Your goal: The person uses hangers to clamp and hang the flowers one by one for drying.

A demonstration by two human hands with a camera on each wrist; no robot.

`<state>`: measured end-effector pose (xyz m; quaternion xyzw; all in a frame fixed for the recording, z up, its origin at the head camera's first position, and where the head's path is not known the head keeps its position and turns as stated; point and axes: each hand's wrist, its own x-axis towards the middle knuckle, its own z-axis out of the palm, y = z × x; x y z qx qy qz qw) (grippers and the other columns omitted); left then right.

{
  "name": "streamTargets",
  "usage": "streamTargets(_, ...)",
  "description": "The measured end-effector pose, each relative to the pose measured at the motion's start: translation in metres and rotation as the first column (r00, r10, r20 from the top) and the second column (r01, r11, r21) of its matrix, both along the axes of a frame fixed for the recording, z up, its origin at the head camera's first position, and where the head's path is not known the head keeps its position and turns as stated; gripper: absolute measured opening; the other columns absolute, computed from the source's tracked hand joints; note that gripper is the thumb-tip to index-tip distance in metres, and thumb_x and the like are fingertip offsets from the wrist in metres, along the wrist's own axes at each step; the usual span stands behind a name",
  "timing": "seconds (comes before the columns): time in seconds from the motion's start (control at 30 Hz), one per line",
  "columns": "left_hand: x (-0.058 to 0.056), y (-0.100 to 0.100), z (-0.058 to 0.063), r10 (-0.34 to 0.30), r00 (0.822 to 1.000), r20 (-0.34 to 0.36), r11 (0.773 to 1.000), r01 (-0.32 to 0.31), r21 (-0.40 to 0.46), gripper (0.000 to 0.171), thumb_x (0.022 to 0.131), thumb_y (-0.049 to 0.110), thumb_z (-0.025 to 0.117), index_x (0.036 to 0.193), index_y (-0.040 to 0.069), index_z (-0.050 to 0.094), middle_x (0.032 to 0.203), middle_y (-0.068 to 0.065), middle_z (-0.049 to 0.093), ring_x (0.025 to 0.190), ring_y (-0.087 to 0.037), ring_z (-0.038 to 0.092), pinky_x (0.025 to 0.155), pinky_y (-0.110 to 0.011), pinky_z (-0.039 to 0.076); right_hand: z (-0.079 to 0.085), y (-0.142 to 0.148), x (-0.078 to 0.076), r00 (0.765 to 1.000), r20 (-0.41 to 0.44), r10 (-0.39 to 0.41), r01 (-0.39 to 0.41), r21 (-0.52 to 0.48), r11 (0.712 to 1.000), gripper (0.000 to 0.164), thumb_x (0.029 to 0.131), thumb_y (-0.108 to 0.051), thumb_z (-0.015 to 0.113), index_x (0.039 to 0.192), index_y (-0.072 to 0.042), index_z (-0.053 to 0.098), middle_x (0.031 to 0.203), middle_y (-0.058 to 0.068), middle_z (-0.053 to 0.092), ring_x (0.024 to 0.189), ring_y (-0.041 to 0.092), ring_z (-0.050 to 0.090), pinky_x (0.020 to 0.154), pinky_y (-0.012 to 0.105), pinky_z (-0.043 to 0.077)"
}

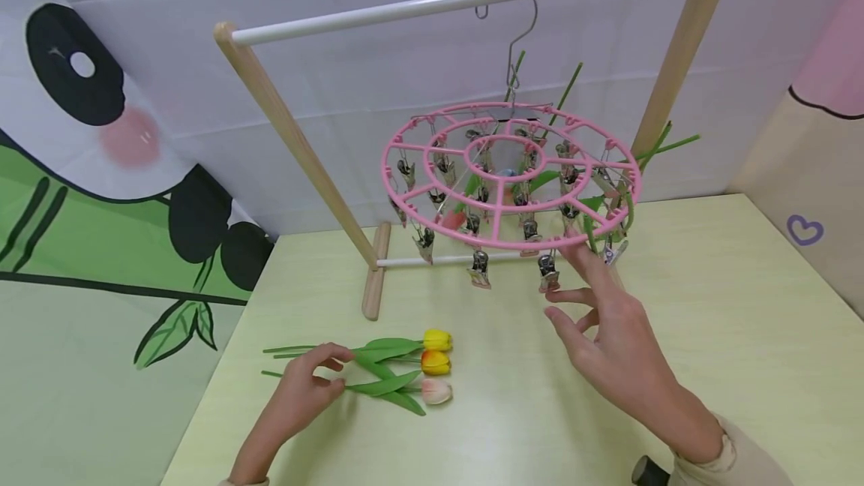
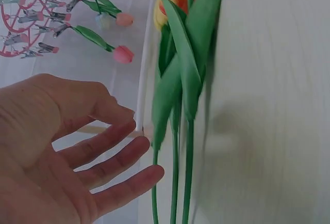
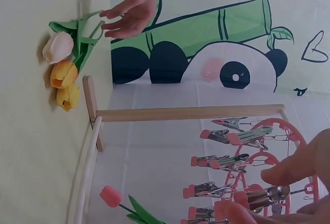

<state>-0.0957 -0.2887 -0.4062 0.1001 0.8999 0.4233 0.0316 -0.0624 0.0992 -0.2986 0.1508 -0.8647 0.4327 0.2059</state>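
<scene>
A yellow tulip (image 1: 437, 340), an orange tulip (image 1: 435, 363) and a pale pink tulip (image 1: 436, 391) lie side by side on the table, blooms to the right. My left hand (image 1: 307, 388) is beside their leaves and stems, fingers loosely bent and holding nothing. A pink round clip hanger (image 1: 499, 235) hangs from a white rod. Under its front rim my right hand (image 1: 617, 336) is raised, thumb and fingers spread around a metal clip (image 1: 548, 273). In the right wrist view, the thumb stays apart from the fingers beside that clip (image 3: 268, 197).
The wooden stand (image 1: 297, 148) holds the white rod (image 1: 405, 10) over the table (image 1: 486, 433). Several clips dangle from the hanger; a pink tulip (image 2: 122, 54) and a peach tulip (image 2: 124, 19) hang blooms down. A black cylinder (image 1: 649, 471) is near my right sleeve. A panda-print cloth (image 1: 135, 126) stands behind.
</scene>
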Motion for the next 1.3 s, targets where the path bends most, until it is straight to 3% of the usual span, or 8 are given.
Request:
streamTargets(0.07, 0.0, -0.005, -0.003, -0.002, 1.0, -0.007, 1.0, 0.002, -0.012, 0.036, 0.073, -0.016, 0.064, 0.101, 0.007, 0.066, 0.101, -0.009, 0.065, 0.092, -0.03, 0.062, 0.068, -0.022, 0.055, 0.002, 0.0, -0.001, 1.0, -0.009, -0.018, 0.019, 0.029, 0.999, 0.086, 0.079, 0.004, 0.071, 0.148, -0.023, 0.029, 0.143, 0.008, 0.043, 0.088, 0.017, 0.068, 0.054, 0.023, 0.052)
streamTargets(0.17, 0.0, -0.011, -0.007, -0.016, 1.0, -0.023, 0.999, 0.016, -0.033, 0.036, 0.072, -0.016, 0.064, 0.101, 0.006, 0.066, 0.101, -0.009, 0.065, 0.09, -0.029, 0.061, 0.067, -0.025, 0.056, 0.004, -0.001, -0.002, 0.997, -0.026, -0.066, 0.068, 0.105, 0.992, 0.077, 0.08, -0.003, 0.073, 0.145, -0.018, 0.033, 0.126, 0.009, 0.056, 0.08, 0.017, 0.063, 0.056, 0.027, 0.051)
streamTargets(0.3, -0.001, -0.018, -0.012, -0.023, 0.998, -0.05, 0.994, 0.018, -0.107, 0.037, 0.07, -0.013, 0.066, 0.1, 0.009, 0.067, 0.099, -0.004, 0.066, 0.088, -0.028, 0.061, 0.069, -0.033, 0.055, 0.003, -0.001, -0.003, 0.993, -0.069, -0.099, 0.11, 0.178, 0.978, 0.069, 0.08, -0.008, 0.074, 0.139, -0.009, 0.038, 0.107, 0.008, 0.059, 0.084, 0.019, 0.058, 0.06, 0.033, 0.051)
streamTargets(0.57, -0.004, -0.024, -0.021, -0.012, 0.999, -0.052, 0.951, -0.005, -0.31, 0.034, 0.065, -0.01, 0.066, 0.093, 0.011, 0.068, 0.095, 0.0, 0.065, 0.087, -0.021, 0.06, 0.076, -0.04, 0.051, 0.002, 0.002, -0.011, 0.998, -0.065, -0.007, 0.014, 0.097, 0.995, 0.055, 0.084, -0.003, 0.069, 0.133, -0.005, 0.045, 0.129, 0.009, 0.054, 0.098, 0.018, 0.059, 0.064, 0.031, 0.055)
streamTargets(0.8, -0.009, -0.028, -0.029, -0.021, 0.996, -0.084, 0.904, -0.017, -0.426, 0.027, 0.061, -0.008, 0.065, 0.074, 0.016, 0.066, 0.078, 0.005, 0.059, 0.076, -0.013, 0.055, 0.067, -0.035, 0.05, -0.001, 0.003, -0.014, 0.998, -0.068, 0.02, -0.017, 0.048, 0.999, 0.041, 0.085, -0.002, 0.068, 0.124, -0.005, 0.054, 0.114, 0.002, 0.061, 0.091, 0.015, 0.062, 0.061, 0.025, 0.053)
streamTargets(0.93, -0.009, -0.03, -0.031, -0.036, 0.992, -0.117, 0.895, -0.02, -0.445, 0.027, 0.06, -0.008, 0.065, 0.068, 0.018, 0.062, 0.074, 0.007, 0.057, 0.07, -0.011, 0.052, 0.062, -0.032, 0.048, -0.001, 0.003, -0.016, 0.997, -0.066, 0.045, -0.043, 0.024, 0.999, 0.034, 0.086, 0.0, 0.066, 0.118, -0.005, 0.057, 0.106, 0.0, 0.064, 0.085, 0.013, 0.061, 0.06, 0.022, 0.054)
streamTargets(1.17, -0.009, -0.031, -0.032, -0.011, 0.985, -0.169, 0.908, -0.061, -0.414, 0.026, 0.059, -0.008, 0.065, 0.066, 0.016, 0.063, 0.065, 0.009, 0.058, 0.064, -0.008, 0.054, 0.058, -0.027, 0.048, -0.001, 0.005, -0.019, 0.996, -0.061, 0.072, -0.071, 0.012, 0.997, 0.032, 0.09, 0.0, 0.061, 0.121, -0.005, 0.057, 0.1, -0.002, 0.066, 0.085, 0.012, 0.06, 0.061, 0.024, 0.053)
streamTargets(1.3, -0.009, -0.032, -0.03, -0.019, 0.972, -0.236, 0.912, -0.079, -0.402, 0.027, 0.058, -0.008, 0.066, 0.065, 0.017, 0.064, 0.065, 0.01, 0.061, 0.064, -0.009, 0.058, 0.059, -0.027, 0.05, -0.002, 0.005, -0.02, 0.995, -0.05, 0.084, -0.084, -0.01, 0.996, 0.032, 0.091, -0.001, 0.06, 0.122, -0.006, 0.056, 0.099, -0.004, 0.066, 0.087, 0.011, 0.06, 0.063, 0.022, 0.052)
